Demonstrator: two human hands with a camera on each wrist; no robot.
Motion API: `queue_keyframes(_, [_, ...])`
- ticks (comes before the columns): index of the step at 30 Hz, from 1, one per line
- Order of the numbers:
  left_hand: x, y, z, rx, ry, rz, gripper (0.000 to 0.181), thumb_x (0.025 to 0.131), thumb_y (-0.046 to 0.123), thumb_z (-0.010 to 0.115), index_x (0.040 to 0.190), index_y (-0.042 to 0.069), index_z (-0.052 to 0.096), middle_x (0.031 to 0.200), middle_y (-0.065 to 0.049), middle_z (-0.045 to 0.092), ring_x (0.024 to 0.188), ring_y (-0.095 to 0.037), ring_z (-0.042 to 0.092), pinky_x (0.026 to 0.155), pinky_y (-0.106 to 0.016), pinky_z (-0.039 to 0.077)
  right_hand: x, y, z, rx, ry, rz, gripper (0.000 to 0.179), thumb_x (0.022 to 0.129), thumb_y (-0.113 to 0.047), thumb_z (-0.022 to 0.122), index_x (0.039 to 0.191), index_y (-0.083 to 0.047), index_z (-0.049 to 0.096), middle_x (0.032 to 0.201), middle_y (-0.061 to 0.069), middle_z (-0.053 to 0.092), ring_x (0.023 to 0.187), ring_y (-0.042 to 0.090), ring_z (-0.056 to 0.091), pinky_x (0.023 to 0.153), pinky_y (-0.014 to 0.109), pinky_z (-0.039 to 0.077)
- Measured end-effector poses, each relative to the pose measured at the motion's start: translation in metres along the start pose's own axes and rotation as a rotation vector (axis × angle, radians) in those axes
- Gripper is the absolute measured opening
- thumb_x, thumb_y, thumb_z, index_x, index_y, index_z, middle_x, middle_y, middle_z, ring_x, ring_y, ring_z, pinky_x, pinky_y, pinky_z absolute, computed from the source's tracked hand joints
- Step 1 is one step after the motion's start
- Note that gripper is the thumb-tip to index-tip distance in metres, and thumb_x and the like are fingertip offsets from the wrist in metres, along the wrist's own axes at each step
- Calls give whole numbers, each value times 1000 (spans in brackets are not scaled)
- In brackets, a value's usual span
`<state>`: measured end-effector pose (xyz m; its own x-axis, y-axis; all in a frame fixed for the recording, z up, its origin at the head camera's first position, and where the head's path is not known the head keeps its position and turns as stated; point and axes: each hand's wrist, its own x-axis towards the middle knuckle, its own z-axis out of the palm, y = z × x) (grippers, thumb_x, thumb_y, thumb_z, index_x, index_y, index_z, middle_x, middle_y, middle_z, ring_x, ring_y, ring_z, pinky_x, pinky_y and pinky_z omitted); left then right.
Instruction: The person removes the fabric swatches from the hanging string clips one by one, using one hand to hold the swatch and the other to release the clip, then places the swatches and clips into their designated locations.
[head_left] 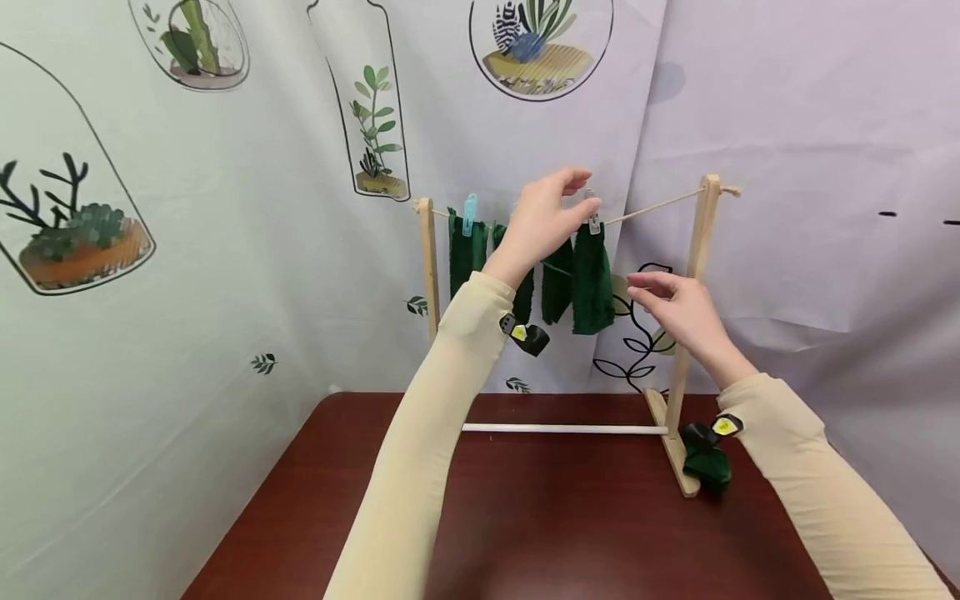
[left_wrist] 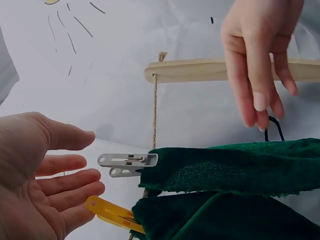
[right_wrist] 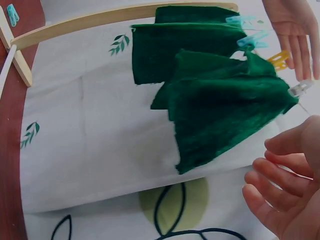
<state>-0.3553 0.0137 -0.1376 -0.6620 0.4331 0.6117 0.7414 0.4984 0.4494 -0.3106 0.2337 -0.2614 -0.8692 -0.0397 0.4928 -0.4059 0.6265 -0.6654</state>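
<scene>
A green cloth [head_left: 592, 287] hangs at the right end of a row of green cloths on a rope [head_left: 660, 205]. A pale grey clothespin [left_wrist: 131, 161] clips its top edge to the rope. My left hand [head_left: 546, 215] is beside that clothespin, its thumb and fingers apart and a small gap between them and the pin in the left wrist view. Below it there, a yellow clothespin [left_wrist: 111, 212] clips the neighbouring cloth [left_wrist: 200, 215]. My right hand [head_left: 686, 315] hovers right of the end cloth, fingers loosely bent, holding nothing.
Wooden posts [head_left: 703, 225] with a white rod [head_left: 566, 429] between them form the rack on the dark red table [head_left: 555, 517]. Blue clothespins [head_left: 469, 215] grip cloths at the left. A bunched green cloth [head_left: 708, 468] lies by the right foot; a blue clothespin [right_wrist: 13, 15] lies on the table.
</scene>
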Motion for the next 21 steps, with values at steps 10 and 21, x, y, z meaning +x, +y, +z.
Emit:
queue_keyframes(10, [10,-8,12,68,-80,-50,51,102,30,61,147,10,51,146,-3,55,131,-11,52,104,-20,42,9,2,20,49,11,1,52,101,-46,59,139,-10,61,132,14,64,118,30,60,92,47,48])
queue_keyframes(21, [7,-16,13,21,-97,-58,48,102,28,62,145,9,54,143,-4,57,127,-12,56,100,-20,46,10,-5,22,115,-7,14,52,101,-45,60,136,-8,64,129,15,65,104,15,60,78,21,48])
